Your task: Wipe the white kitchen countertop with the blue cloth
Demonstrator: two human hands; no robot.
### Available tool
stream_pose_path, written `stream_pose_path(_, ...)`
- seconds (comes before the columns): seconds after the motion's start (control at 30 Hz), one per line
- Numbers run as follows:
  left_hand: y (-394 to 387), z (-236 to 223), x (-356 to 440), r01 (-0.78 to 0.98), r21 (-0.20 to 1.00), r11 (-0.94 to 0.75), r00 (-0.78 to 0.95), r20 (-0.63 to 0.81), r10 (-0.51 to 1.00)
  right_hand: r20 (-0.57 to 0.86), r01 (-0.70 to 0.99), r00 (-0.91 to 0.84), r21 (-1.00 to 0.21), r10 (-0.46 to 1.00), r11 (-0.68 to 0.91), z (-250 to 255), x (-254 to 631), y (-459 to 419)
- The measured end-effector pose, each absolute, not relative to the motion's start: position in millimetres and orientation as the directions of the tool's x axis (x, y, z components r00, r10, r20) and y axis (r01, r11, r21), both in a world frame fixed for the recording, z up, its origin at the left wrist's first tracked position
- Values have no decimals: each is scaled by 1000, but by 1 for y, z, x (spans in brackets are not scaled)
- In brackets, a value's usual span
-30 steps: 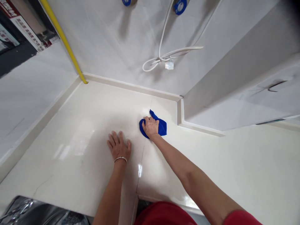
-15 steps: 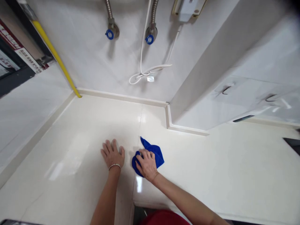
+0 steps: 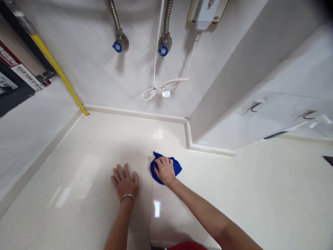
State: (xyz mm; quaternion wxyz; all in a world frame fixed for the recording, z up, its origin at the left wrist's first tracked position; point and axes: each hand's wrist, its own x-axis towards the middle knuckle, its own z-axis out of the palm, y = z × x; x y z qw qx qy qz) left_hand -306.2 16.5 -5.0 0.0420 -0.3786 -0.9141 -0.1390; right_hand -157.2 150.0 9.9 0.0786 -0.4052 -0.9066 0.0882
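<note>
The right hand (image 3: 163, 171) has its fingers pressed on a blue cloth (image 3: 177, 167), bunched flat on the table (image 3: 234, 194). Just left of it, the left hand (image 3: 125, 182) lies flat, fingers spread, holding nothing. Beyond the fingers, a white cable (image 3: 158, 88) hangs on the wall between two blue-capped valves (image 3: 117, 46). No writing is readable.

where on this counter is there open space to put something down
The countertop is bare right of the right hand and blue cloth, below the cabinet. It is also bare left of the left hand, out to the yellow pipe. Only the middle, around both hands, is taken.
</note>
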Motion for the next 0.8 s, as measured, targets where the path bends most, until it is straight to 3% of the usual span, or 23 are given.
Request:
stream_pose_path(0.4,17,-4,-308,687,222,692,-721,88,687,98,829,-534,-133,839,543,11,-243,272)
stream_pose_path(0.8,14,-4,-310,681,226,697,-716,4,698,135,914,-370,-123,919,386,3,-266,386)
